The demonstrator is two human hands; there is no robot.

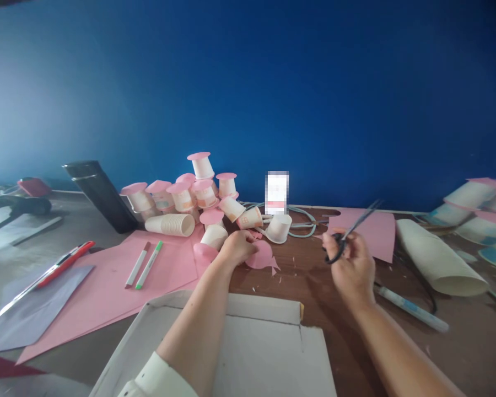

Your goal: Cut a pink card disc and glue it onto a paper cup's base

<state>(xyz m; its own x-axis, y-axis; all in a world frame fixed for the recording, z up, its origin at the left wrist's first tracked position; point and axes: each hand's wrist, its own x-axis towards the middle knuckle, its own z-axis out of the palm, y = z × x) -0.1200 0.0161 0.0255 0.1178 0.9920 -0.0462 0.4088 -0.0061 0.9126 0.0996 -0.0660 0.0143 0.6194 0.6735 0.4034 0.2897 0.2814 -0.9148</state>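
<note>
At the centre of the frame, the left hand [238, 248] has curled fingers at the left edge of a pink disc [259, 255]; whether they pinch it I cannot tell. Right of centre, the right hand [353, 273] grips scissors [359, 223], blades raised, well apart from the disc. Scraps [275, 266] beside it suggest trimming is in hand; any further cut calls for lowering the blades to its edge.

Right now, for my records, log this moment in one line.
left hand: touching pink disc | right hand: holding scissors | white cup: upside down
</note>
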